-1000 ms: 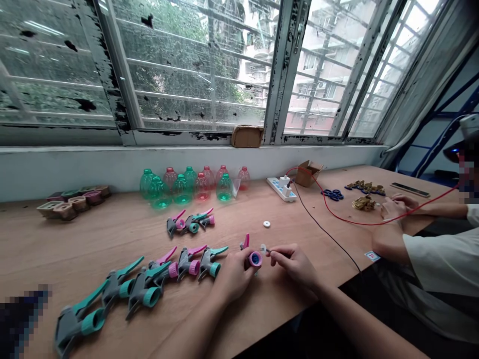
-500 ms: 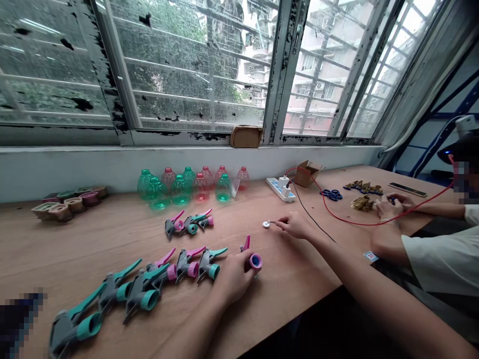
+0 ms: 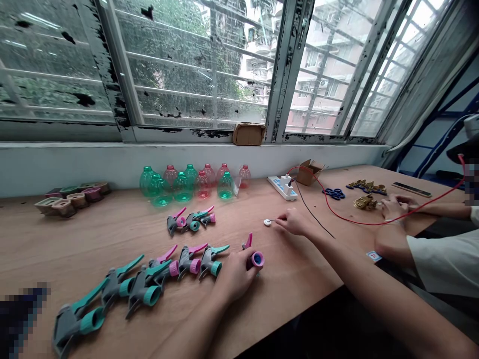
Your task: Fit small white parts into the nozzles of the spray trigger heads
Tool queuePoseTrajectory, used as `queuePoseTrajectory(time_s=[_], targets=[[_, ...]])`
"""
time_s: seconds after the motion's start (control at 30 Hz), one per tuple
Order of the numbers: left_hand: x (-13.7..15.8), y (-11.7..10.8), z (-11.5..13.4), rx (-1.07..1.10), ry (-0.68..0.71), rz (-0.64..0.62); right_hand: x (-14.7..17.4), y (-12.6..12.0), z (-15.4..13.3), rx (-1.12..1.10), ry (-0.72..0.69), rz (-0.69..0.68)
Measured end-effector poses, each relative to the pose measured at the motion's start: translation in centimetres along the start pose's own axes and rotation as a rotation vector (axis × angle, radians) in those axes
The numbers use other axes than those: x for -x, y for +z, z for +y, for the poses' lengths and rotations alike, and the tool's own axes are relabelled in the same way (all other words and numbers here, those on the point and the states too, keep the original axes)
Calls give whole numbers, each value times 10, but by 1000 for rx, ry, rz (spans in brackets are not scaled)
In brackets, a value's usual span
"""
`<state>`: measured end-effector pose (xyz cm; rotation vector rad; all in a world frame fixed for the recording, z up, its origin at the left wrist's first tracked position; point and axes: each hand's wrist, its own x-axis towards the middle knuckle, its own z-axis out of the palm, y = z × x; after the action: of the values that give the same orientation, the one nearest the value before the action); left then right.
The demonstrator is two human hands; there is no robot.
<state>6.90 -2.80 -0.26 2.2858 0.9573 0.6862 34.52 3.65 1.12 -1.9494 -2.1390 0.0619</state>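
My left hand [image 3: 239, 271] is closed around a trigger spray head [image 3: 257, 259] with a pink collar, whose open end faces me. Its pink lever points up above my fingers. To the right, the fingers of my right hand [image 3: 294, 222] pinch the thin stem of a small white disc [image 3: 268, 223], which is at the tabletop; whether it touches the wood I cannot tell. Left of my left hand runs a row of grey spray heads [image 3: 144, 289] with teal or pink levers and collars. A smaller group of spray heads [image 3: 190, 221] lies farther back.
Several green and pink clear bottles [image 3: 182, 187] stand along the wall. Farther right are a power strip [image 3: 282, 188], a cardboard box [image 3: 310, 172] and a red cable [image 3: 337, 214]. Small lidded containers [image 3: 73, 199] sit at the left. A co-worker's hands [image 3: 392, 207] handle items beside gold-coloured parts [image 3: 365, 202].
My view has shifted slightly. Both hands keep their grips and their places on the table, with no visible change in what they hold.
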Motion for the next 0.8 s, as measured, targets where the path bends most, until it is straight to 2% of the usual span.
queuePoseTrajectory(time_s=[0.4,0.8], targets=[[0,0,0,-8,8,-3,-9,-20,-31,451,-41,-108],[0,-1,2,-33,-7,-22,-19,-26,-46,505,-45,-121]])
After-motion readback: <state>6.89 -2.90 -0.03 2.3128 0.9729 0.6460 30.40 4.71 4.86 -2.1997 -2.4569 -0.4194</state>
